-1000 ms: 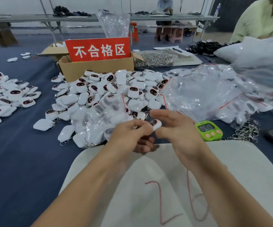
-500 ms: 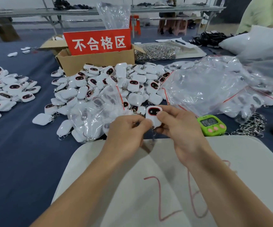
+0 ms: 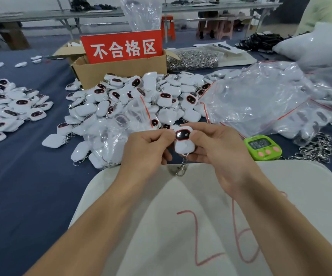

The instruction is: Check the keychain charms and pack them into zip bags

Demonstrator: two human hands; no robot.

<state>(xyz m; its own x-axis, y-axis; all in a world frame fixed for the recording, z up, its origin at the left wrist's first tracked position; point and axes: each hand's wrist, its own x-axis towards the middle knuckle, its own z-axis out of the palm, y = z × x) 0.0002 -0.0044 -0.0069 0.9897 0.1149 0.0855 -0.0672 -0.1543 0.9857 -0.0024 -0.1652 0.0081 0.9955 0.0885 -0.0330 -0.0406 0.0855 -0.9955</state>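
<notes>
A white robot-shaped keychain charm [image 3: 183,143] with a dark red-rimmed face is held upright between both hands, its metal clasp [image 3: 181,169] dangling below. My left hand [image 3: 148,148] pinches its left side and my right hand [image 3: 219,149] grips its right side. Behind them lies a big heap of the same charms [image 3: 141,96]. A clear zip bag [image 3: 117,132] with a red seal line lies on the heap's near left part, holding several charms.
A cardboard box [image 3: 121,70] with a red sign stands behind the heap. Another charm pile [image 3: 8,108] lies at left. Filled zip bags [image 3: 264,100] are at right, with a green timer [image 3: 262,147], loose key rings [image 3: 316,149] and a white cloth [image 3: 201,226] near me.
Both hands have turned the charm from partly hidden between the fingers to upright with its face toward me. The clasp now hangs free below.
</notes>
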